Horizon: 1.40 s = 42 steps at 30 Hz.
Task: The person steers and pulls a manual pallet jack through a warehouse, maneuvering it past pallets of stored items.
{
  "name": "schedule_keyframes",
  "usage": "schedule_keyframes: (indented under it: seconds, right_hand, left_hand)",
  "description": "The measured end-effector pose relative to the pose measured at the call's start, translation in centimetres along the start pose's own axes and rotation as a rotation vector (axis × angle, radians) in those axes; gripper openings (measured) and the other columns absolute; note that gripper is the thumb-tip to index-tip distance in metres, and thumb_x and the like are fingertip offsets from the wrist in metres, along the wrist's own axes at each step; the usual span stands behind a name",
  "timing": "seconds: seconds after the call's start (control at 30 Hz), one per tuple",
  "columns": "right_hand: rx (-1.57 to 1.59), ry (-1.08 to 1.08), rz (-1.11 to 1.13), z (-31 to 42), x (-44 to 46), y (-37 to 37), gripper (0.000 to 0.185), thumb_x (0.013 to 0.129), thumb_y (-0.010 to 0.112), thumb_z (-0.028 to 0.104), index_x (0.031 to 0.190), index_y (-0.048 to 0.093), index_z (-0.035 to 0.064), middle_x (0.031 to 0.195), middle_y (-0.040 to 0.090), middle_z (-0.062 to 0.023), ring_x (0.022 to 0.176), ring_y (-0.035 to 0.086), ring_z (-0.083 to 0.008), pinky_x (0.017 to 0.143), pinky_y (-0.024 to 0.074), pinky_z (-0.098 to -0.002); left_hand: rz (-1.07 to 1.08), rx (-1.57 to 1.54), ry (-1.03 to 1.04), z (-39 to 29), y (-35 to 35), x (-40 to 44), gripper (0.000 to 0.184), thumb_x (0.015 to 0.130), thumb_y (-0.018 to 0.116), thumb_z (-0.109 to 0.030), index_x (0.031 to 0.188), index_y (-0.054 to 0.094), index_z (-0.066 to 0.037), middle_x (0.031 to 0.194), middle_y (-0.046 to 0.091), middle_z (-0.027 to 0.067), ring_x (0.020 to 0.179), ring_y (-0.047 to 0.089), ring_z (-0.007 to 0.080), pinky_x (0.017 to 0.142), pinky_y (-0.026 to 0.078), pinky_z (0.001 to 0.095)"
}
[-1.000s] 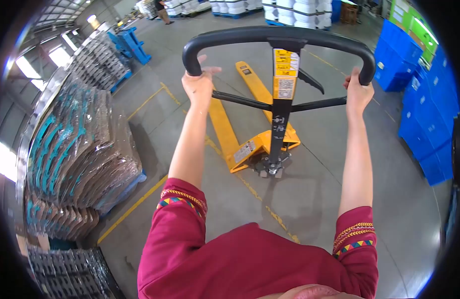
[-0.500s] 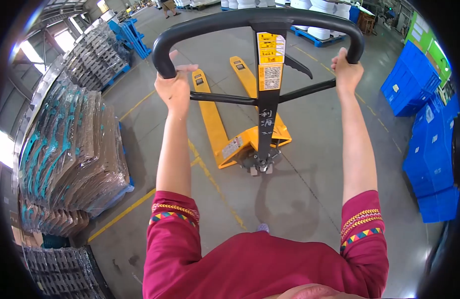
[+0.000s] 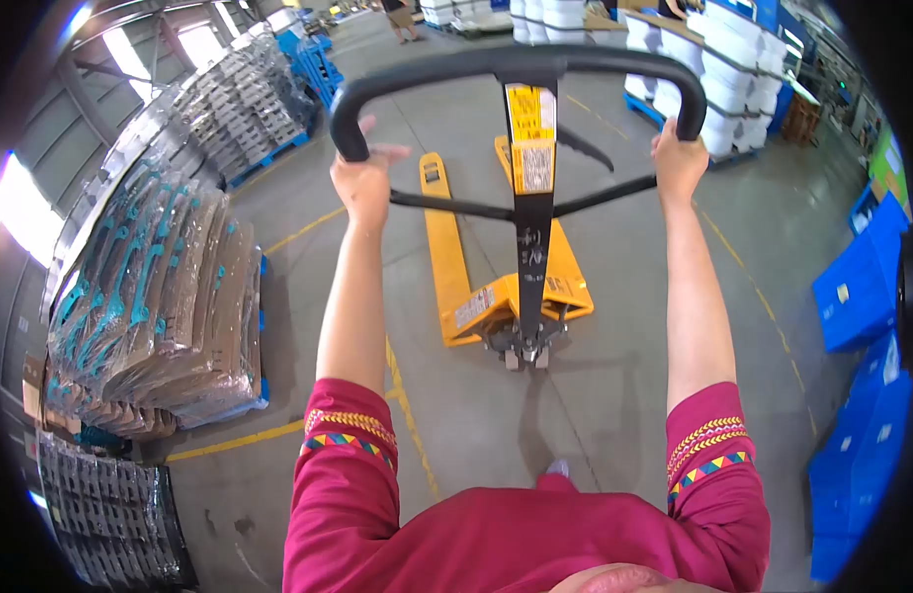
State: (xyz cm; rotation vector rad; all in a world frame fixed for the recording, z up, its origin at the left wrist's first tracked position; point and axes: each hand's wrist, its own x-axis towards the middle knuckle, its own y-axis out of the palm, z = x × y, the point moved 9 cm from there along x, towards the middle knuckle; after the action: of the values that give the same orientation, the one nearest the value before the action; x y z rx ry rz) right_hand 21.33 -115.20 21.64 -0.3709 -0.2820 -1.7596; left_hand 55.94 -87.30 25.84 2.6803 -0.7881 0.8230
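A yellow hand pallet jack [image 3: 439, 247] stands ahead of me on the grey floor, its two forks pointing away and bare. Its black loop handle [image 3: 436, 65] rises toward me on a dark shaft with yellow labels and a release lever [image 3: 583, 146]. My left hand [image 3: 362, 185] is round the lower end of the loop's left side, thumb stretched out to the right and a fingertip showing behind the bar. On the other side, my right hand [image 3: 680, 163] is wrapped round the lower end of the loop.
Plastic-wrapped cardboard stacks [image 3: 194, 306] stand on a pallet at left, with black slatted pieces [image 3: 115, 519] nearer. Blue bins [image 3: 857, 287] line the right. White containers [image 3: 738, 84] on blue pallets and a person [image 3: 399, 15] are farther off. Yellow lines [image 3: 234, 444] mark the floor.
The surroundings have swung rightward in view, with more of the white containers showing. The handle sits slightly lower, and the blue bins are nearer the right edge. Both hands keep their places.
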Motion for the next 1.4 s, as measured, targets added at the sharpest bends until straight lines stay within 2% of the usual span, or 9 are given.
schedule_keyframes:
  seconds: [0.1,0.27,0.6,0.7,0.83,1.03,1.17,1.23,1.4]
  right_hand:
    - [0.092,0.000,0.010,-3.2,3.8,5.4,0.027,0.082,0.059,0.023,0.069,0.058,-0.0011,0.056,0.057,-0.0087,0.050,0.056,-0.0154,0.052,0.0438,-0.0308]
    - [-0.104,-0.204,-0.085,-6.3,9.3,12.0,0.024,0.081,0.061,0.021,0.074,0.060,-0.0016,0.068,0.061,-0.0204,0.067,0.061,-0.0359,0.061,0.0458,-0.0393]
    - [-0.060,-0.128,0.068,-10.8,18.1,30.2,0.033,0.081,0.061,0.029,0.065,0.061,0.0002,0.056,0.061,-0.0119,0.055,0.062,-0.0212,0.054,0.0458,-0.0341]
    - [-0.023,-0.152,0.008,-12.8,20.2,35.5,0.033,0.081,0.061,0.028,0.063,0.061,0.0006,0.055,0.060,-0.0112,0.055,0.063,-0.0214,0.053,0.0460,-0.0348]
    - [-0.037,-0.165,-0.059,-14.9,24.1,43.2,0.030,0.080,0.061,0.028,0.066,0.061,0.0007,0.061,0.060,-0.0187,0.063,0.062,-0.0344,0.059,0.0463,-0.0399]
    - [0.073,-0.050,0.038,-16.1,28.3,53.9,0.033,0.083,0.058,0.027,0.062,0.058,0.0016,0.053,0.058,-0.0061,0.052,0.059,-0.0162,0.052,0.0445,-0.0312]
    - [0.145,0.064,0.061,-16.8,28.0,59.6,0.032,0.084,0.058,0.025,0.064,0.056,0.0011,0.053,0.057,-0.0048,0.050,0.056,-0.0139,0.051,0.0431,-0.0296]
    - [0.192,-0.055,0.020,-17.9,29.4,63.1,0.030,0.085,0.057,0.023,0.065,0.054,0.0007,0.054,0.056,-0.0044,0.049,0.053,-0.0116,0.050,0.0419,-0.0289]
    - [0.080,0.013,0.056,-24.2,41.0,71.2,0.030,0.085,0.057,0.023,0.066,0.053,0.0007,0.053,0.054,-0.0043,0.048,0.053,-0.0118,0.047,0.0404,-0.0278]
  left_hand:
    - [-0.021,0.045,0.007,3.0,1.7,3.5,0.051,0.067,0.036,0.011,0.116,0.049,0.005,0.073,0.066,0.0125,0.076,0.064,0.0165,0.077,0.050,0.0285]
    - [-0.015,0.101,0.004,7.1,3.5,7.3,0.049,0.071,0.038,0.007,0.120,0.044,0.007,0.075,0.066,0.0142,0.075,0.063,0.0182,0.078,0.049,0.0286]
    - [-0.059,0.214,0.057,18.3,5.6,22.3,0.046,0.070,0.037,0.010,0.114,0.048,0.009,0.078,0.067,0.0136,0.079,0.064,0.0189,0.080,0.050,0.0295]
    - [-0.040,0.145,0.002,22.5,5.8,26.5,0.047,0.069,0.037,0.010,0.115,0.048,0.009,0.078,0.067,0.0134,0.079,0.064,0.0185,0.080,0.050,0.0293]
    - [-0.033,0.096,0.012,28.8,6.6,34.3,0.047,0.069,0.039,0.008,0.114,0.050,0.005,0.073,0.068,0.0098,0.078,0.062,0.0120,0.078,0.047,0.0255]
    - [-0.042,0.039,0.049,37.2,8.8,45.2,0.048,0.068,0.039,0.009,0.115,0.049,0.006,0.075,0.067,0.0130,0.080,0.062,0.0144,0.081,0.048,0.0269]
    - [-0.024,-0.083,-0.063,44.0,8.9,52.8,0.049,0.068,0.037,0.011,0.115,0.048,0.009,0.083,0.067,0.0154,0.082,0.065,0.0201,0.082,0.052,0.0302]
    - [-0.010,-0.054,-0.066,47.6,10.3,57.2,0.049,0.068,0.036,0.011,0.115,0.048,0.010,0.087,0.066,0.0166,0.081,0.065,0.0226,0.082,0.053,0.0312]
    - [0.030,-0.029,-0.043,54.7,18.3,64.8,0.057,0.065,0.036,0.008,0.121,0.044,0.009,0.079,0.066,0.0163,0.082,0.065,0.0218,0.084,0.050,0.0311]
